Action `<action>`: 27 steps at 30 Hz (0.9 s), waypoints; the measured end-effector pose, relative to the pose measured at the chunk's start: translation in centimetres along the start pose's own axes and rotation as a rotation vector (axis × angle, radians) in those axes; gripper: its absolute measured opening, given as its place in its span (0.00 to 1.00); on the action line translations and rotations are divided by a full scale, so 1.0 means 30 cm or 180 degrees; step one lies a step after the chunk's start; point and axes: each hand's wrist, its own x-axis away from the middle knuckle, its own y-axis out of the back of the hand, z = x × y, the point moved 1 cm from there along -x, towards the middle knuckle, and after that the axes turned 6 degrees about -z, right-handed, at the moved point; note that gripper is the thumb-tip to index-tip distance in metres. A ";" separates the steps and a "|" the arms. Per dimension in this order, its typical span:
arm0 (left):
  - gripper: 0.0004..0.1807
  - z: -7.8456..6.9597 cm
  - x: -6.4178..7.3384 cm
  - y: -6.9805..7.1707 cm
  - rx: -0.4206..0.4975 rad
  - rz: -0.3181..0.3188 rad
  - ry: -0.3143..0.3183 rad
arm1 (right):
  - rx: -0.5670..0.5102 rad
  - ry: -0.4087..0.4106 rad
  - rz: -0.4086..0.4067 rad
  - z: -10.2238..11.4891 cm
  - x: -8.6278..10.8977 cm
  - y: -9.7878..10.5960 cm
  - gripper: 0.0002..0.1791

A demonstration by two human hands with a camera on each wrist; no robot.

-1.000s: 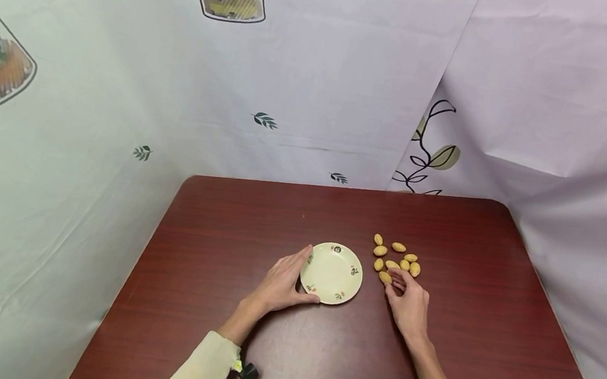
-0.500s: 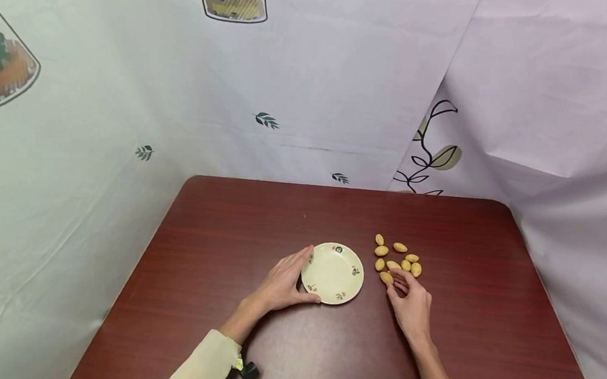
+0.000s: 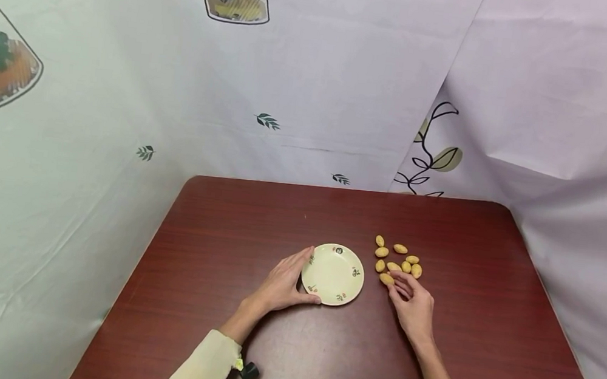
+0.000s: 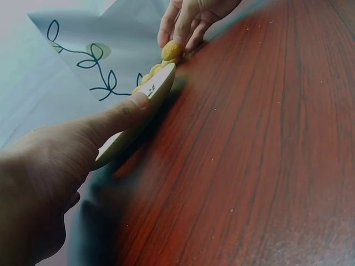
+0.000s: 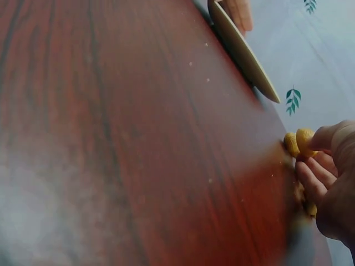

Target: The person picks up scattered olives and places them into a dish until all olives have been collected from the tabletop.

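Yellow nugget (image 3: 386, 279) is in R grip (image 3: 415, 301), pinched btwn thumb and fingertips, grip closed down to nugget width. Can't tell if it's off the desk (image 3: 330, 363). Oval pc, rounded ends, slightly bumpy skin.

L grip (image 3: 285, 282) is spread in a wide C, holding the plate (image 3: 333, 276): thumb over near rim, fingers along its L edge.

Mat'ls: plate is round, cream, smooth, thin raised rim w/ small prints. Desk is red-brown, dark wood grain, dull sheen. Creased fabric backdrop (image 3: 346, 84) beyond both grips, printed plants/leaves.

Edges/room: strip of plain desk btwn plate's R rim and R grip. Far side of R grip is tight: loose nuggets (image 3: 382, 252) bunch just past the fingertips, a few spread fwd-L. Can't tell if the nearest one touches the fingers. Open desk to R of R grip, out to the side edge; same on near side, btwn the forearms. Desk far edge well beyond both grips, corners rounded.

Count: nuggets 9 total (1 in R grip, 8 loose), plate x1, rim prints x5 visible, cream sleeves (image 3: 204, 363) x2 and black wrist units (image 3: 250, 373) x2, all behind the grips.
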 end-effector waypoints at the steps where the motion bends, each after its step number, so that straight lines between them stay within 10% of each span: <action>1: 0.69 0.000 0.000 0.000 -0.0006 0.0015 0.0013 | -0.0038 -0.0008 0.0002 0.003 0.001 0.000 0.17; 27: 0.69 0.005 -0.003 -0.005 0.0023 0.0011 0.0090 | -0.0694 -0.0227 0.0127 0.085 -0.001 -0.072 0.15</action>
